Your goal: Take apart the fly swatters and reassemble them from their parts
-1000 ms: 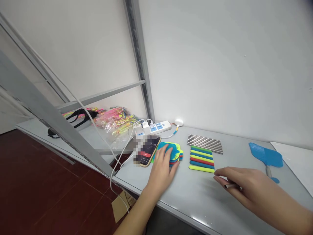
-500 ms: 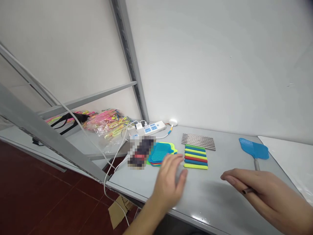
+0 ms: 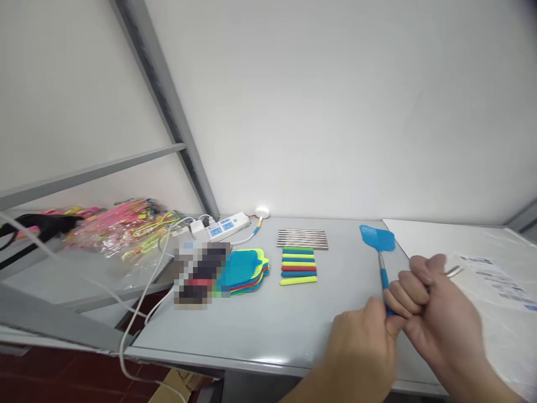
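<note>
A blue fly swatter (image 3: pixel 377 238) lies on the right of the table, with a short metal shaft and a blue handle sleeve (image 3: pixel 385 280). My right hand (image 3: pixel 436 313) is a fist in front of that sleeve. From the fist's top sticks the end of a thin metal rod (image 3: pixel 454 272). My left hand (image 3: pixel 363 350) is closed, its fingers meeting the right hand near the sleeve's lower end; what it grips is hidden. Coloured handle sleeves (image 3: pixel 298 267) lie in a row left of the hands, below several metal rods (image 3: pixel 302 239). Stacked swatter heads (image 3: pixel 243 267) are further left.
A power strip (image 3: pixel 226 226) with plugs and white cables stands behind the stacked heads. Plastic bags of colourful items (image 3: pixel 126 224) lie left of the grey metal frame (image 3: pixel 168 95). White sheeting (image 3: pixel 440 246) covers the table's right side. A blurred patch (image 3: pixel 201 277) hides one item.
My left hand has gone from beside the stacked heads to my right hand, and both are now closed together. The view has turned right, and the swatter's blue sleeve now shows.
</note>
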`<state>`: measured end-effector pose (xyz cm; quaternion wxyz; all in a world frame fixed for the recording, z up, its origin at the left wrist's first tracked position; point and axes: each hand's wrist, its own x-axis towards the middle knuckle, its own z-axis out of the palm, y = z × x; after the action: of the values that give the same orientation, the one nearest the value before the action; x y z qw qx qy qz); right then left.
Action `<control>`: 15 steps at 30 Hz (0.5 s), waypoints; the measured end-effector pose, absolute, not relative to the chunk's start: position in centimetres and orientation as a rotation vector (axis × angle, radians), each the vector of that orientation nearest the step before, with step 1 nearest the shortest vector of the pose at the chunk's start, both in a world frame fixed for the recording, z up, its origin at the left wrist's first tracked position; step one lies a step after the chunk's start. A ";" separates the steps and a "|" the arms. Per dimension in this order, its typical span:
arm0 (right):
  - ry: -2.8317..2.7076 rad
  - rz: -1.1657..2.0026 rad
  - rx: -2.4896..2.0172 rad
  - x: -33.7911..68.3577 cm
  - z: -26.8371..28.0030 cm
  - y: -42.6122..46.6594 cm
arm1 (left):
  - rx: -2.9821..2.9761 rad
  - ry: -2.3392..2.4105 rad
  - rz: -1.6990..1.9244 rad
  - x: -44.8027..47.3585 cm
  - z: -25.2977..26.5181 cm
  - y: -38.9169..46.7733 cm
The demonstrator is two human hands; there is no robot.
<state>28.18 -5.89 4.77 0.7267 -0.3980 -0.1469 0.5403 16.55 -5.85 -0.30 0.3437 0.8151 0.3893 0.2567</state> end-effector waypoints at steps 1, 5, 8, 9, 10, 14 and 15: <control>-0.298 1.221 -0.872 28.4 4.6 -5.7 | 2.002 0.966 0.614 16.4 -0.1 -5.6; -0.274 1.295 -0.829 29.0 4.6 -5.6 | 1.334 0.557 0.299 15.5 0.9 -4.4; -0.313 1.341 -0.799 29.4 4.7 -6.0 | 0.814 0.313 0.025 15.2 0.8 -4.0; -0.335 1.361 -0.787 29.4 4.6 -6.1 | 0.680 0.259 -0.018 15.2 0.6 -4.1; -0.361 1.380 -0.777 29.4 4.6 -6.2 | 0.572 0.219 -0.033 15.1 0.4 -4.2; -0.548 1.391 -0.778 30.3 4.9 -6.2 | 0.383 0.174 -0.037 14.8 -0.2 -5.2; -0.610 1.330 -0.787 31.2 5.4 -6.2 | 0.389 0.182 -0.061 14.5 -0.2 -5.5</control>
<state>31.22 -6.22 5.37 0.6743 -0.3496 -0.2712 0.5913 14.52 -5.54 -0.20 0.9766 0.1928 0.0905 -0.0304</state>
